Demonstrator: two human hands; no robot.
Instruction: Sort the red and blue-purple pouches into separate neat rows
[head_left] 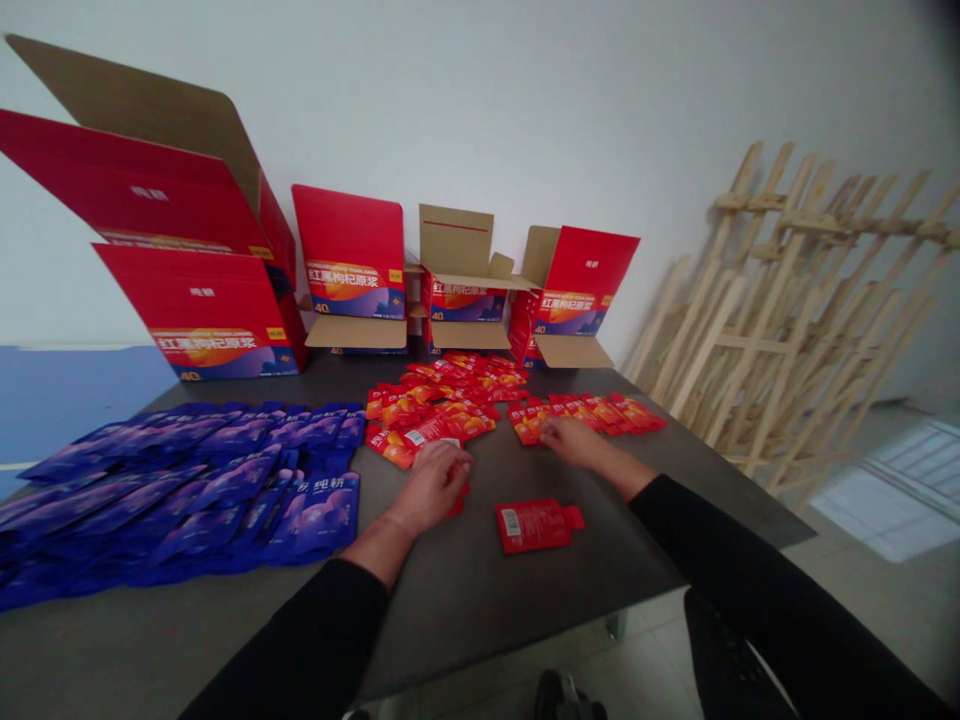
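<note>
Head view: our hands are apart, our left hand point(435, 488) closed firmly on a red sachet point(457, 500), our right hand point(574, 443) resting flat on the near end of a red sachet row point(592, 412).

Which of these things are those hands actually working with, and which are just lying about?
Being worked with: left hand holding a red sachet; right hand at a row of red sachets; red sachet pile.

Just lying about, untouched: blue sachets; red cartons; wooden frames.
</note>
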